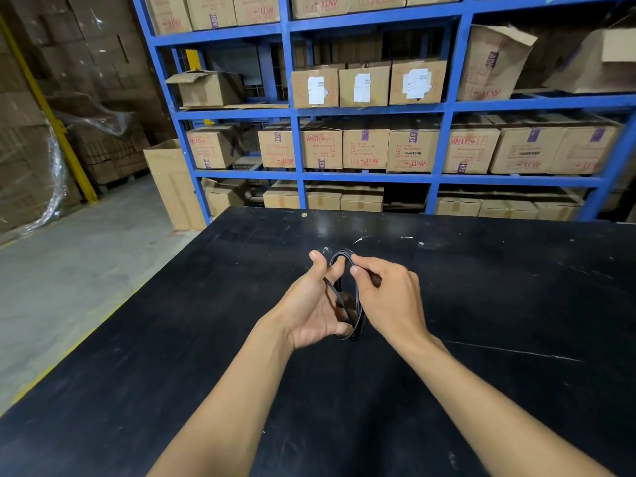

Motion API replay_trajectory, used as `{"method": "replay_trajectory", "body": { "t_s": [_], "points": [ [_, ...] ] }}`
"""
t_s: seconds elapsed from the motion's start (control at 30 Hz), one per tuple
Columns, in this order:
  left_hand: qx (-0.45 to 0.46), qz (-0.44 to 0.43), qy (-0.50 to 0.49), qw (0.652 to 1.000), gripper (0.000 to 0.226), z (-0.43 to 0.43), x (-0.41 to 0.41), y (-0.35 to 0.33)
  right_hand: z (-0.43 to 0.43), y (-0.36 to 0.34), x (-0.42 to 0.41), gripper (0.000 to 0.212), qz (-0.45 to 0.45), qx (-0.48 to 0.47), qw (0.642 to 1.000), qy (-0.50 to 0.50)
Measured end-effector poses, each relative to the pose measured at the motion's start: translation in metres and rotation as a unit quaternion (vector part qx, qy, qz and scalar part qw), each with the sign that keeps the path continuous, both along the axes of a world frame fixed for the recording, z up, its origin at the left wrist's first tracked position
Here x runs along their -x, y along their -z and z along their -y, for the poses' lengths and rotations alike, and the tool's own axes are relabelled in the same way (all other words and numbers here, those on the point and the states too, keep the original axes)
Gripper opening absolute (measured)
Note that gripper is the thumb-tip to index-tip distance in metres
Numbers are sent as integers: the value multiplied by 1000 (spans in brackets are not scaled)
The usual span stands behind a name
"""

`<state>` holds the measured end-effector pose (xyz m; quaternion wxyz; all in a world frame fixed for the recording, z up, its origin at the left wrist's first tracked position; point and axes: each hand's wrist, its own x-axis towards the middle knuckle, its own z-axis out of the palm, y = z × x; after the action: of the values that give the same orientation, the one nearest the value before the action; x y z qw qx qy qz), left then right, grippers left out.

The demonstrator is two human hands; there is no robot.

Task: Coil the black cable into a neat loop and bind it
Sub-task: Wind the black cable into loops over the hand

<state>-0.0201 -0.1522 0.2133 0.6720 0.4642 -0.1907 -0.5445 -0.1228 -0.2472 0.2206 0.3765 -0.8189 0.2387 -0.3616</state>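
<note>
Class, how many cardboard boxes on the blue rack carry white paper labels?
3, side by side on one shelf: left box, middle box, right box. More labelled ones may be hidden further back.

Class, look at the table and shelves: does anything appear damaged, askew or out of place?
Yes. On the blue rack, upper right shelf, a cardboard box leans with its top crushed and torn. Loose plastic wrap trails from the stacked cartons at left. The black cable looks neatly coiled.
</note>
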Motion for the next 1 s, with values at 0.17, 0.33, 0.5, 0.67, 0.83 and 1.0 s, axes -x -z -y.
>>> {"method": "replay_trajectory", "body": {
  "t_s": [0.17,0.33,0.5,0.67,0.83,1.0],
  "points": [
    [-6,16,-27,999,69,5,3,-2,-1,1,4,41,-8,23,998,-62],
    [-8,5,-39,999,65,7,3,-4,1,2,8,56,-33,95,991,-89],
    [-4,20,4,1000,76,5,3,-7,3,3,6,45,6,107,992,-66],
    [16,20,38,999,85,3,4,-8,5,6,4,35,38,120,992,-30],
    [26,1,37,999,84,4,5,-9,8,7,4,33,76,69,994,-24],
    [26,-1,38,999,89,6,7,-11,7,4,6,32,79,38,996,-33]
  ]
}}
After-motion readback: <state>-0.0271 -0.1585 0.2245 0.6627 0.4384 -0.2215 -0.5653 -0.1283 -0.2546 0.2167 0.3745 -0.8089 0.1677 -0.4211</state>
